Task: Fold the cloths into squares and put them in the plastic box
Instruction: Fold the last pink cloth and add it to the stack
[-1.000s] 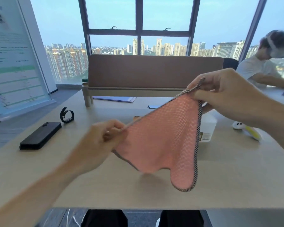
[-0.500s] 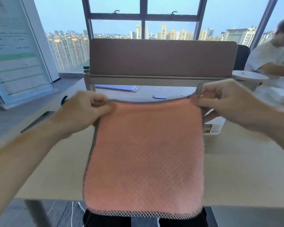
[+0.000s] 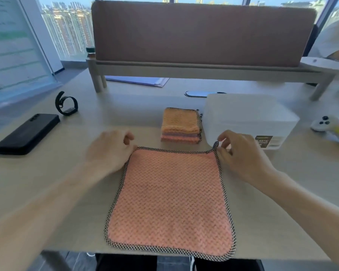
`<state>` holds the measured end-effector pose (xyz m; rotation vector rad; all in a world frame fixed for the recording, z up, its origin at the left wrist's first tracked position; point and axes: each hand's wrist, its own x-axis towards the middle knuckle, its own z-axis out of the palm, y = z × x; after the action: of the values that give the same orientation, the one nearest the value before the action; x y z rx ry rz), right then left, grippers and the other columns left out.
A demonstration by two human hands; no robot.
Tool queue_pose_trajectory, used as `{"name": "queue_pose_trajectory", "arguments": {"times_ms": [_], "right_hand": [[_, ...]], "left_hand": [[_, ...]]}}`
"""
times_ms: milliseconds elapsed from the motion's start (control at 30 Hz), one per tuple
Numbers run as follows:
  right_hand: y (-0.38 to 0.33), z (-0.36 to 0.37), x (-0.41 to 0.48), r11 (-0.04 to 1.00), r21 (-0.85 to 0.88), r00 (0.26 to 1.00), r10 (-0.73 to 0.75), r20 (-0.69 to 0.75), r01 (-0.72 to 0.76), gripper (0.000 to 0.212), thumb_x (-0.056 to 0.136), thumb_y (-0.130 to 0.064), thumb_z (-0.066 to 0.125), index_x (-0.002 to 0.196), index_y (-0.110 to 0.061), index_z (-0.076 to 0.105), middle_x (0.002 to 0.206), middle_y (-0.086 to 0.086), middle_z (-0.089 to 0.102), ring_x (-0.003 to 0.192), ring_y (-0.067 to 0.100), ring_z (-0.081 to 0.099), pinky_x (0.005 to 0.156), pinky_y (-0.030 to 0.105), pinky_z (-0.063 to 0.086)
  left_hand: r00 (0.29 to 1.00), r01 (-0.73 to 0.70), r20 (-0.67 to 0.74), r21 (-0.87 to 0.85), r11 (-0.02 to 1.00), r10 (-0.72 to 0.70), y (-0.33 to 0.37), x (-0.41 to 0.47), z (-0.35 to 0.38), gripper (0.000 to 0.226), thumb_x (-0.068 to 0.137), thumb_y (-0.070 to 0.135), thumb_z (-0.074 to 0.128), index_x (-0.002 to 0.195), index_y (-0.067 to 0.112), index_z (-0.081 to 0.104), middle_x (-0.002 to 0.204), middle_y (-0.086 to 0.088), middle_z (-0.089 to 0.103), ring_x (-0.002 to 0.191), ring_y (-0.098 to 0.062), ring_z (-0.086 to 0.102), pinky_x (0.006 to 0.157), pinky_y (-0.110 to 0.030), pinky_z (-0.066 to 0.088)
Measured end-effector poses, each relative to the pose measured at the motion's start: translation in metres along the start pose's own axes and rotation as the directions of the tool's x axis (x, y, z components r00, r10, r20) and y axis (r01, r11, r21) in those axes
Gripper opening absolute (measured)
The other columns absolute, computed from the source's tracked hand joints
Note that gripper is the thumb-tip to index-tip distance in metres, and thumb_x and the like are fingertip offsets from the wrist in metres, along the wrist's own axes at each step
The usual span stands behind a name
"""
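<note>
A pink waffle-weave cloth point(image 3: 170, 196) with a black-and-white checked border lies spread flat on the table, and its near edge reaches the table's front edge. My right hand point(image 3: 241, 153) pinches the far right corner, which stands slightly lifted. My left hand point(image 3: 108, 151) is blurred at the far left corner with its fingers curled, and its grip is unclear. Just beyond the cloth sits a stack of folded orange and pink cloths point(image 3: 181, 124). Next to the stack on the right is the white plastic box point(image 3: 249, 118).
A black phone point(image 3: 27, 133) and a black watch point(image 3: 66, 103) lie at the left of the table. A white controller point(image 3: 329, 126) lies at the far right. A brown desk divider point(image 3: 202, 34) on a raised shelf runs along the back, with papers point(image 3: 139, 81) under it.
The cloth was held up in the air by both top corners; now it lies flat on the table. Both hands have come down with it, and the view has tilted downward.
</note>
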<state>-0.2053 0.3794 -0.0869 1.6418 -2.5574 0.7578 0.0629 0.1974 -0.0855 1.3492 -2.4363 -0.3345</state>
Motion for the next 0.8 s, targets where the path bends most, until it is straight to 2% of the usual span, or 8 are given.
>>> {"name": "queue_pose_trajectory", "arguments": {"times_ms": [67,133,167,267,367,533,667,800], "right_hand": [[-0.01,-0.001,-0.009,0.996,0.006,0.992,-0.084,-0.095,0.085,0.03,0.095,-0.022,0.065,0.124,-0.02,0.059,0.113,-0.003,0.065,0.091,0.019,0.069,0.08,0.042,0.057],[-0.028,0.001,-0.024,0.987,0.013,0.985,-0.158,-0.063,0.159,0.037,0.098,-0.035,0.059,0.132,-0.021,0.055,0.126,-0.005,0.059,0.108,0.016,0.063,0.088,0.04,0.055],[-0.039,0.006,-0.031,0.983,-0.006,0.983,-0.181,0.038,0.181,0.046,0.099,-0.045,0.053,0.139,-0.023,0.05,0.135,-0.007,0.055,0.12,0.015,0.057,0.096,0.037,0.052],[-0.057,0.03,-0.044,0.977,-0.086,0.923,-0.152,0.354,0.194,0.083,0.094,-0.073,0.027,0.16,-0.024,0.017,0.165,-0.01,0.021,0.152,0.012,0.017,0.123,0.033,0.017],[-0.054,0.042,-0.035,0.967,-0.13,0.896,-0.145,0.42,0.217,0.093,0.09,-0.079,0.013,0.162,-0.023,-0.004,0.17,-0.008,-0.005,0.156,0.01,-0.008,0.122,0.03,-0.006],[-0.046,0.041,-0.025,0.949,-0.155,0.875,-0.18,0.449,0.274,0.086,0.094,-0.075,0.015,0.162,-0.025,-0.004,0.17,-0.009,-0.004,0.155,0.009,-0.006,0.117,0.025,-0.011],[-0.043,0.037,-0.027,0.97,-0.124,0.903,-0.143,0.406,0.209,0.095,0.087,-0.082,0.011,0.162,-0.026,-0.005,0.17,-0.008,-0.004,0.156,0.01,-0.007,0.121,0.03,-0.005],[-0.037,0.037,-0.033,0.961,-0.198,0.912,-0.102,0.397,0.194,0.098,0.086,-0.084,0.01,0.162,-0.024,-0.007,0.17,-0.003,-0.01,0.156,0.013,-0.012,0.12,0.031,-0.01]], "left_hand": [[0.977,-0.195,-0.084,0.017,0.981,0.196,0.002,-0.012,0.003,0.029,0.092,0.033,0.065,0.121,0.03,0.063,0.12,0.006,0.065,0.111,-0.019,0.062,0.094,-0.039,0.052],[0.918,-0.396,0.032,-0.026,0.918,0.396,0.012,-0.03,0.007,0.043,0.094,0.044,0.057,0.135,0.034,0.055,0.137,0.009,0.057,0.129,-0.015,0.051,0.11,-0.035,0.04],[0.889,-0.436,0.143,-0.026,0.9,0.435,0.015,-0.039,0.012,0.053,0.096,0.054,0.049,0.146,0.036,0.045,0.149,0.011,0.047,0.139,-0.012,0.041,0.117,-0.032,0.03],[0.87,-0.419,0.325,0.091,0.904,0.371,0.015,-0.047,0.029,0.075,0.096,0.073,0.025,0.161,0.039,0.008,0.169,0.017,0.006,0.156,-0.006,0.001,0.125,-0.027,-0.002],[0.892,-0.382,0.308,0.124,0.916,0.331,0.012,-0.044,0.033,0.079,0.095,0.074,0.017,0.162,0.036,0.0,0.17,0.013,-0.003,0.155,-0.005,-0.009,0.122,-0.026,-0.011],[0.898,-0.363,0.325,0.166,0.917,0.297,0.012,-0.044,0.034,0.084,0.091,0.077,0.012,0.162,0.035,-0.004,0.171,0.01,-0.006,0.156,-0.008,-0.011,0.126,-0.031,-0.009],[0.894,-0.349,0.35,0.149,0.925,0.281,0.009,-0.04,0.033,0.09,0.084,0.084,0.006,0.161,0.037,-0.004,0.171,0.009,-0.007,0.156,-0.008,-0.012,0.128,-0.036,-0.005],[0.896,-0.339,0.349,0.142,0.93,0.273,0.004,-0.032,0.033,0.088,0.086,0.085,0.009,0.161,0.04,-0.004,0.171,0.009,-0.005,0.156,-0.008,-0.011,0.128,-0.037,-0.005]]}}
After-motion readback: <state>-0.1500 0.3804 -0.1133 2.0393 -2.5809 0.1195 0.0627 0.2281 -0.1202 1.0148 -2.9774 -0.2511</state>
